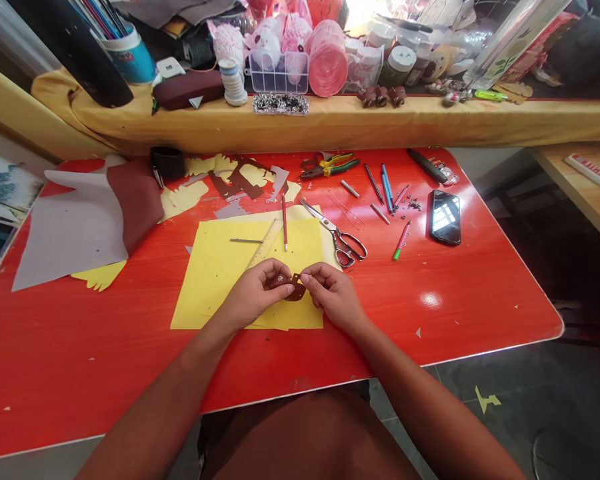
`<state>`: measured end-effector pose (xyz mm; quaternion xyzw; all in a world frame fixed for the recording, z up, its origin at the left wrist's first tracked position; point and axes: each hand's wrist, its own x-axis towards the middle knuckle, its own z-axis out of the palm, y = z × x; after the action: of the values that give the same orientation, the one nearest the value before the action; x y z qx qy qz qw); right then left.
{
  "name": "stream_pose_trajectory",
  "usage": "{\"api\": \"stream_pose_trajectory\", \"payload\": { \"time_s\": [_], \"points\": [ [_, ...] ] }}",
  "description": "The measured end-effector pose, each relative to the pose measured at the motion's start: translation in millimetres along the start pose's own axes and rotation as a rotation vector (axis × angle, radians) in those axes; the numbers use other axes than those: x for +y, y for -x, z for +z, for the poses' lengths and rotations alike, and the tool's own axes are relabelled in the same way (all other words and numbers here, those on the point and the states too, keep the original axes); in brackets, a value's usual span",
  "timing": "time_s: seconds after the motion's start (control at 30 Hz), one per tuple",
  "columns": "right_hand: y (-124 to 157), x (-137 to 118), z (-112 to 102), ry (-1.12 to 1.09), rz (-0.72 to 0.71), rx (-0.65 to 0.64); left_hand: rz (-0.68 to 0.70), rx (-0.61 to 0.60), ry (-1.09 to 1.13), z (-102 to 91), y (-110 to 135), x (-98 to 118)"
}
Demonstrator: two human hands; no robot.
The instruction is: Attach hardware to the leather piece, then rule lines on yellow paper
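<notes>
A small dark brown leather piece (296,291) with tiny holes and a round metal snap is held between my two hands, above a yellow sheet (205,280). My left hand (254,291) pinches its left part between thumb and fingers. At the upper right of the piece, my right hand (333,292) has its fingertips closed on a narrow tab. Just beyond my hands lie a clear ruler (266,244), a red pencil (285,223) and a thin metal rod (246,241). Scissors (336,233) rest to the right, handles toward me.
Leather and yellow paper scraps (245,177) lie at the back beside pliers (330,167). Pens (387,189), small metal bits (414,205) and a phone (445,217) are on the right. A large grey-brown sheet (80,220) covers the left. Behind runs a crowded shelf (330,123).
</notes>
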<state>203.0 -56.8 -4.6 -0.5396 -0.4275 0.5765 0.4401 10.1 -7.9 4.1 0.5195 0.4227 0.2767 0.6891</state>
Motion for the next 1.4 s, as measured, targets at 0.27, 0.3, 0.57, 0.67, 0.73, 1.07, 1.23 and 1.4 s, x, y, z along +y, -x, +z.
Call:
{"api": "stream_pose_trajectory", "payload": {
  "time_s": [0.27,0.3,0.57,0.67,0.73,1.07,1.23,1.4],
  "points": [
    [0,2,0,0.037,-0.001,-0.003,-0.070,-0.027,0.029,0.2,2,3],
    [0,2,0,0.048,-0.005,0.003,-0.075,-0.027,0.032,0.0,2,4],
    [1,1,-6,0.019,0.041,0.000,-0.069,0.025,-0.154,-7.1,2,-2],
    [4,-2,-27,0.034,0.013,0.048,-0.093,-0.006,-0.205,-7.9,2,-8],
    [5,-6,-48,0.054,0.006,0.108,-0.105,-0.019,-0.225,-6.9,2,-12],
    [-8,-24,-170,0.409,-0.044,0.468,-0.118,-0.042,-0.188,-15.0,-1,-27],
    [-31,-33,-216,0.722,-0.060,0.559,-0.140,-0.004,-0.171,-20.8,-1,-31],
    [-54,-43,-243,0.880,-0.010,0.599,-0.159,0.006,-0.216,-21.4,1,-26]
  ]
}}
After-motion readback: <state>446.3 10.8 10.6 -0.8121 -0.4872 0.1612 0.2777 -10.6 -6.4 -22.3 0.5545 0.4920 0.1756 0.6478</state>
